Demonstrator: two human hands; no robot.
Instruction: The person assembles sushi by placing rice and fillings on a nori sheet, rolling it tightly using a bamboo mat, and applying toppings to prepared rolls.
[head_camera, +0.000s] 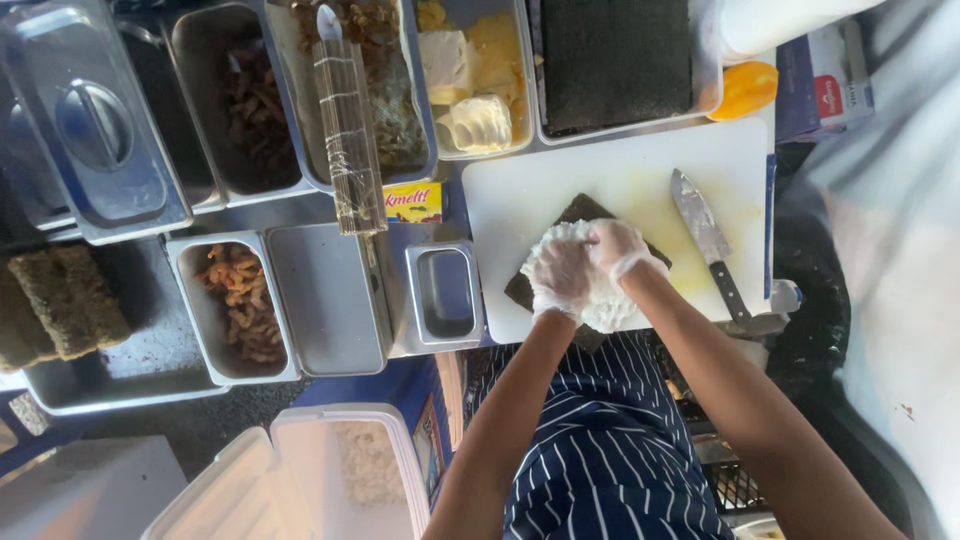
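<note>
Now white, lumpy rice (608, 305) over a dark seaweed sheet (583, 211).

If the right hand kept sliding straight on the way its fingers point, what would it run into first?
The right hand points up-left across the rice, so it would likely meet the left hand almost at once; they already look close or touching, though depth is unclear.

A single head-worn camera looks almost straight down from above the person's own chest. The white cutting board (610, 180) sits just right of centre, close below, with both forearms reaching up into frame from the bottom edge. Metal food pans (240, 100) fill the left and top, farther from the lens. No second view shares the scene.
</note>
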